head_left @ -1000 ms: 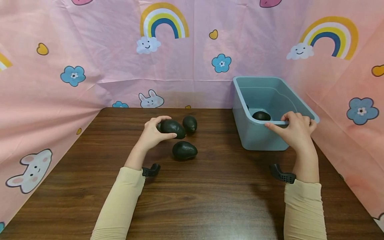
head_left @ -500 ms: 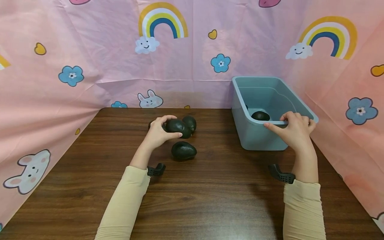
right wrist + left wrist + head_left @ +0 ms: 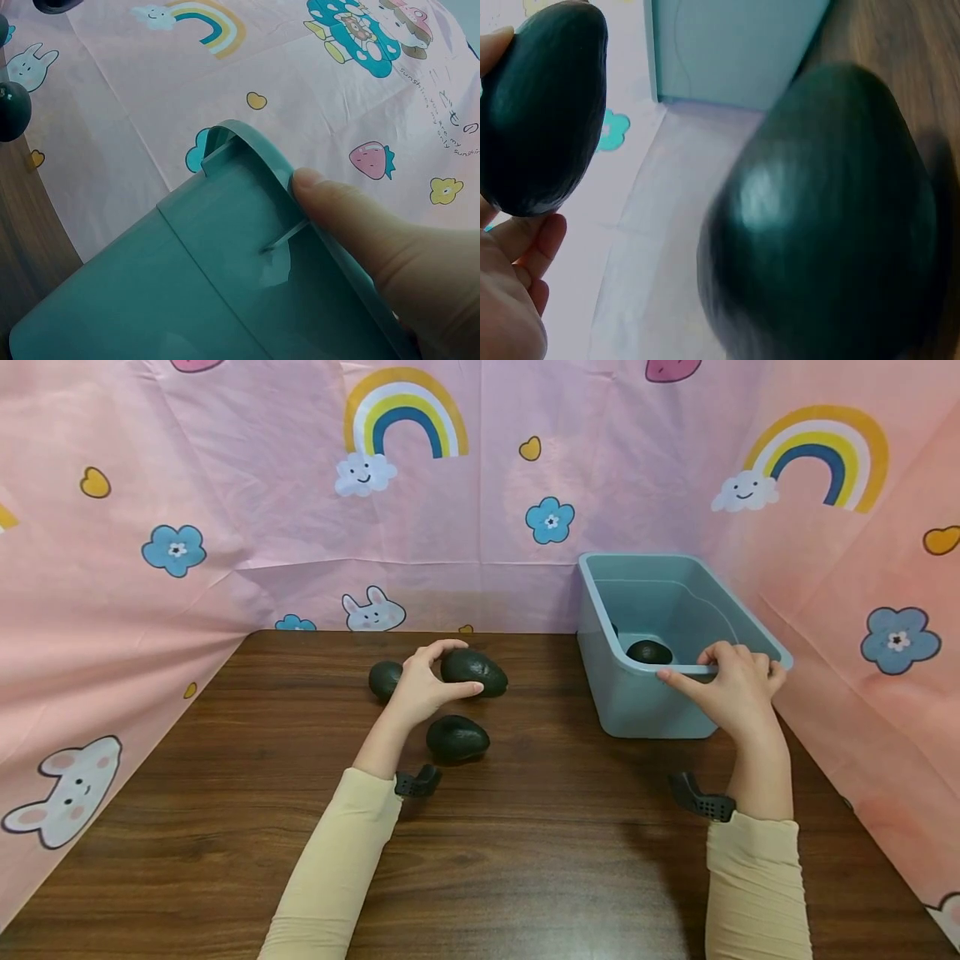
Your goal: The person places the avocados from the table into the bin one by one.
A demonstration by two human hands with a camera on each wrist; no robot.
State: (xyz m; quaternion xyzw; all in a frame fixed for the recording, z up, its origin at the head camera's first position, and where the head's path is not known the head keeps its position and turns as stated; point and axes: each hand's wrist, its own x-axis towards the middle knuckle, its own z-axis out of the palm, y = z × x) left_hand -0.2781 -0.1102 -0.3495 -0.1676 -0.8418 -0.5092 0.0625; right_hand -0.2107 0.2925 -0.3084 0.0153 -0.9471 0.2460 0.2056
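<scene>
My left hand [image 3: 427,687] pinches a dark green avocado [image 3: 476,672] between thumb and fingers, above the far part of the table. In the left wrist view this held avocado [image 3: 544,109] is at upper left. A second avocado [image 3: 457,738] lies in front of the hand and looms large in that wrist view [image 3: 825,217]. Another avocado [image 3: 385,680] sits left of the hand, partly covered by it. My right hand [image 3: 738,693] grips the near rim of a blue-grey plastic bin [image 3: 652,706], thumb outside. Inside the bin lies an avocado [image 3: 649,652]; a dark sliver shows beside it.
The dark wooden table [image 3: 525,852] ends at a pink patterned cloth [image 3: 495,527] hung behind and along both sides. The bin stands at the far right, near the cloth. A black strap device [image 3: 417,782] is on my left wrist, another [image 3: 701,797] on my right.
My left hand has moved right and slightly up with its avocado, uncovering the avocado on its left and hiding one at the back. The right hand stays on the bin's rim.
</scene>
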